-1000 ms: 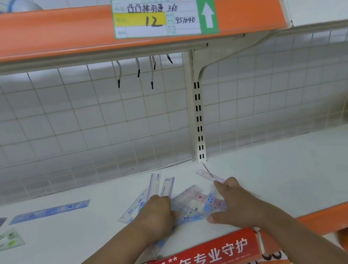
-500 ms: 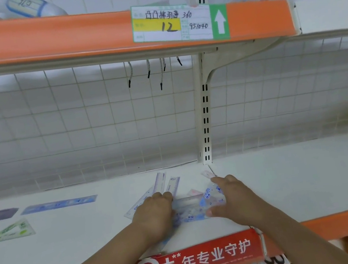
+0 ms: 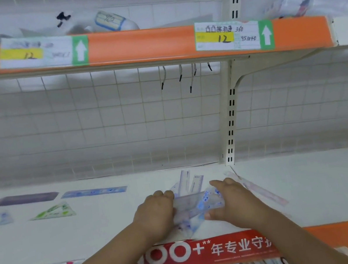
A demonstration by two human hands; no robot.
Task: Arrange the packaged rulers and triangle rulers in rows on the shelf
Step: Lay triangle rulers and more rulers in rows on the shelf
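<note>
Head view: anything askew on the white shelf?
Yes. The jumbled heap of clear-packaged rulers gripped by the left hand and right hand lies crisscrossed, unlike the blue ruler and green triangle ruler laid flat in rows further left. A pale pink ruler sits diagonally beside the right hand.

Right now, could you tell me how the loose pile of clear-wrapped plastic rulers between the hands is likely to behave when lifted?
The pile of clear-wrapped plastic rulers is fanned at mixed angles, so pieces will probably slide apart. Its glossy wrappers look slippery; the left hand and right hand both grip it. The pieces look thin and flat, so likely light.
</note>
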